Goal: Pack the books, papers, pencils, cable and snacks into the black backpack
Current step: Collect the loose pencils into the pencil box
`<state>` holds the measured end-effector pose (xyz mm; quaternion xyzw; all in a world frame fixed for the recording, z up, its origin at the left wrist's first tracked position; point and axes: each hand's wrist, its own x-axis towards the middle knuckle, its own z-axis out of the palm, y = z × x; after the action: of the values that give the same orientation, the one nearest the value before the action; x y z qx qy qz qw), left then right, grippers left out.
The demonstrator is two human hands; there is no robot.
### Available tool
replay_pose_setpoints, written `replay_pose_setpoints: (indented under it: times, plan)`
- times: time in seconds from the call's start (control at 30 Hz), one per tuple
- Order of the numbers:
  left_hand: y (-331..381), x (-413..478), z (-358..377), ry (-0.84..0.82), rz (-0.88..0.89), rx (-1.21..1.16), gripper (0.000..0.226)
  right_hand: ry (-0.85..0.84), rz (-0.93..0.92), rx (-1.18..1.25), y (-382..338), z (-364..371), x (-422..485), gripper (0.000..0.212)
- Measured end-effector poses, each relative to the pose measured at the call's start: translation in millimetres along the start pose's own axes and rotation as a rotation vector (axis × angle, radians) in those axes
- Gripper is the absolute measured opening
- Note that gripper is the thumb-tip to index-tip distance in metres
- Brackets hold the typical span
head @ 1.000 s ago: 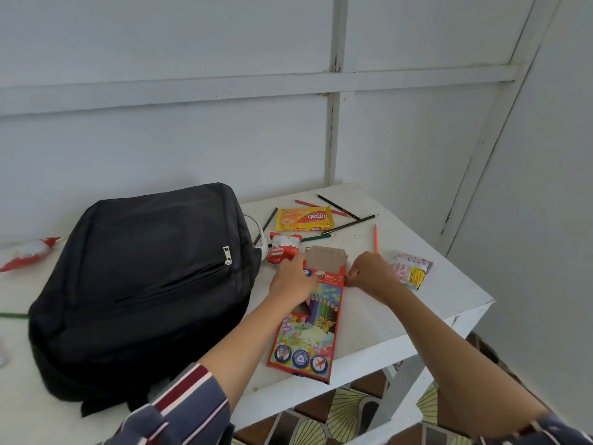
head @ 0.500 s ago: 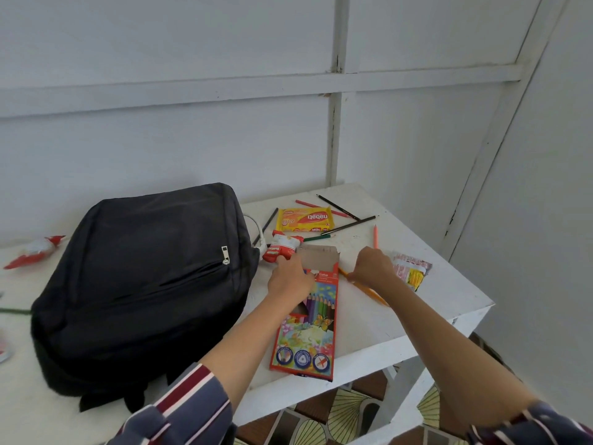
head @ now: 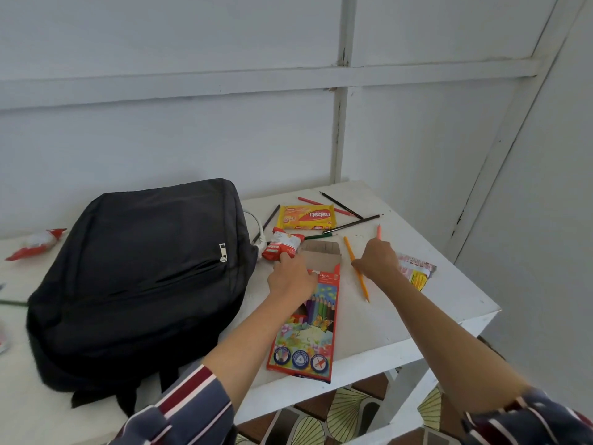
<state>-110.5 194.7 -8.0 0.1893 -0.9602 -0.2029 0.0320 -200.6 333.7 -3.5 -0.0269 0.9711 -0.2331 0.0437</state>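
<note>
1 black backpack (head: 138, 277) lies flat on the white table (head: 449, 303), zip shut, taking up the left-centre. Just right of it, 1 pencil box (head: 308, 322), red w/ coloured-pencil print, lies lengthwise, its cardboard flap (head: 321, 255) open at the far end.

Left hand (head: 290, 277) rests on the box's top-left corner, fingers curled over the edge by the flap, gripping the box. Right hand (head: 378, 258) is curled round 1 orange pencil (head: 357, 271), which lies slanted on the table just right of the box; the fingers hide how tightly it's held, but they wrap the shaft.

Loose pencils beyond the hands, approx 6: 1 pink pencil (head: 378, 231) by the right hand, 3 dark ones (head: 351, 224), 1 red (head: 321, 205), 1 green (head: 317, 236) partly hidden.

Snacks, 4 in view: 1 yellow wafer pack (head: 306, 216) at the far side, 1 red-white packet (head: 282, 247) touching the flap's left, 1 pink-yellow packet (head: 415, 273) right of the right hand, 1 red-white wrapper (head: 35, 244) far left, well apart from the rest.

1 white cable (head: 258, 229) loops out from behind the backpack's right edge. Striped sleeves (head: 179, 409) on both arms.
</note>
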Motion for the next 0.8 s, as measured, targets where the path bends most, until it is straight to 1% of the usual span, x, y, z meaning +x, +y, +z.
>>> replay_pose_setpoints:
  times: [0.07, 0.1, 0.17, 0.23, 0.33, 0.47, 0.57, 0.67, 0.73, 0.8]
  plan:
    - [1, 0, 0, 0.095, 0.032, 0.01, 0.033, 0.001, -0.005, 0.042, 3, -3, 3, 0.035]
    - [2, 2, 0, 0.154, 0.065, 0.012, 0.033, 0.003, -0.012, 0.072, 5, -6, 5, 0.029]
    - [5, 8, 1, 0.239, 0.182, -0.014, 0.03, 0.016, -0.029, 0.116, 10, -14, 10, 0.021]
    - [10, 16, 0, 0.243, 0.325, -0.077, 0.028, 0.05, -0.054, 0.126, 18, -25, 17, 0.015]
    - [21, 30, -1, 0.174, 0.495, -0.123, 0.024, 0.076, -0.025, 0.124, 33, -42, 32, 0.012]
    - [33, 54, 3, 0.03, 0.617, -0.068, 0.025, 0.093, 0.029, 0.096, 49, -53, 50, 0.012]
    - [44, 67, 4, -0.07, 0.731, 0.037, 0.033, 0.071, 0.08, 0.097, 50, -48, 58, 0.024]
    - [53, 75, 7, -0.149, 0.819, 0.151, 0.032, 0.045, 0.1, 0.046, 42, -38, 64, 0.035]
    - [53, 81, 10, -0.218, 0.839, 0.199, 0.03, 0.034, 0.103, -0.007, 36, -33, 65, 0.045]
    - [51, 86, 12, -0.289, 0.817, 0.181, 0.026, 0.024, 0.111, -0.069, 31, -29, 65, 0.045]
